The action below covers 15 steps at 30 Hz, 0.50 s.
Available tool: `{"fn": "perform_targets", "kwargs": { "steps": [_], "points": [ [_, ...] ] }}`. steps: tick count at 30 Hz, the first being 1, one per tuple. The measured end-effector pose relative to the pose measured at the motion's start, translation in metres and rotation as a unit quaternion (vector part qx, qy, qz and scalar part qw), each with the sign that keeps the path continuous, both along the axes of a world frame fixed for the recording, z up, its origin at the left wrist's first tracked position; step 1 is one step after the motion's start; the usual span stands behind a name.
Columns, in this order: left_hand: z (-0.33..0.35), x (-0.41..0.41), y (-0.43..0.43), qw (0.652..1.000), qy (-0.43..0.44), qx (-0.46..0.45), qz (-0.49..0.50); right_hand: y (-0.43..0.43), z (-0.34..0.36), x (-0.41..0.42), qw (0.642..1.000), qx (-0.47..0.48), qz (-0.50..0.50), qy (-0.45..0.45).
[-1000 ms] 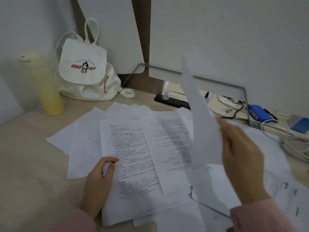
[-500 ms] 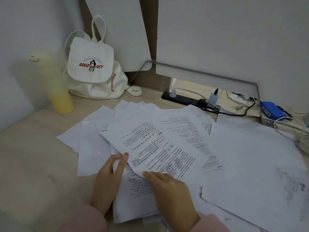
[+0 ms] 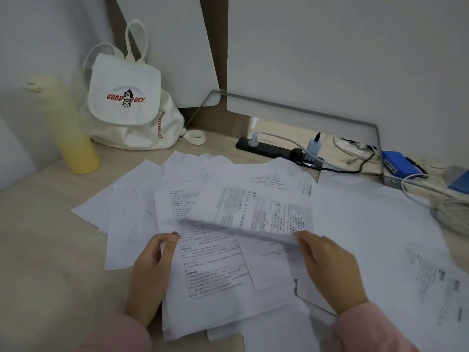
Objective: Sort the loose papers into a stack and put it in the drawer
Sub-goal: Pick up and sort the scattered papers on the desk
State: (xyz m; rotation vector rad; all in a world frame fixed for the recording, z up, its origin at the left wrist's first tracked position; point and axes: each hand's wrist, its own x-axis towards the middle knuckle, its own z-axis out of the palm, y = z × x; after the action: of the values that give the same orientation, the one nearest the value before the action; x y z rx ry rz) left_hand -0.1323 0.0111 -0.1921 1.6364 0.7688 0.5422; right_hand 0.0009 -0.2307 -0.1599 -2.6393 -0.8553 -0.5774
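Observation:
Loose white printed papers lie fanned across the wooden desk. A thicker pile sits in front of me. My left hand rests on the pile's left edge, thumb and fingers pinching it. My right hand grips the near edge of one printed sheet, which hovers tilted and blurred just above the pile. More sheets spread to the right. No drawer is in view.
A yellow bottle stands at the back left beside a white canvas backpack. A black power strip with plugs, a blue box and tangled cables lie at the back right under a grey shelf bracket.
My right hand has brought the lifted sheet down from the upper right and swung it over the pile, now holding it low and flat. My left hand has stayed on the pile's edge.

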Motion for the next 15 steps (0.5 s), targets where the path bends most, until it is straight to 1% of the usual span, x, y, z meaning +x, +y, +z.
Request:
{"fn": "perform_targets", "kwargs": {
  "steps": [3,6,9,11,15],
  "points": [
    [-0.001,0.0,0.0,1.0,0.002,0.017,-0.004,-0.004,0.006,0.0,0.999,-0.002,-0.034,-0.003],
    [-0.001,0.001,-0.002,0.999,0.011,0.031,-0.003,0.012,0.008,-0.004,1.0,-0.014,-0.009,-0.001],
    [-0.002,0.001,-0.001,0.999,0.014,0.046,-0.007,0.039,0.008,-0.009,0.998,-0.057,-0.002,0.016],
    [-0.003,0.0,-0.001,0.999,0.015,0.05,-0.007,0.056,0.004,-0.006,0.997,-0.07,-0.022,0.012],
    [-0.005,0.0,0.0,0.998,0.023,0.061,-0.007,0.075,0.005,0.0,0.992,-0.106,-0.064,0.036]
  ]
}}
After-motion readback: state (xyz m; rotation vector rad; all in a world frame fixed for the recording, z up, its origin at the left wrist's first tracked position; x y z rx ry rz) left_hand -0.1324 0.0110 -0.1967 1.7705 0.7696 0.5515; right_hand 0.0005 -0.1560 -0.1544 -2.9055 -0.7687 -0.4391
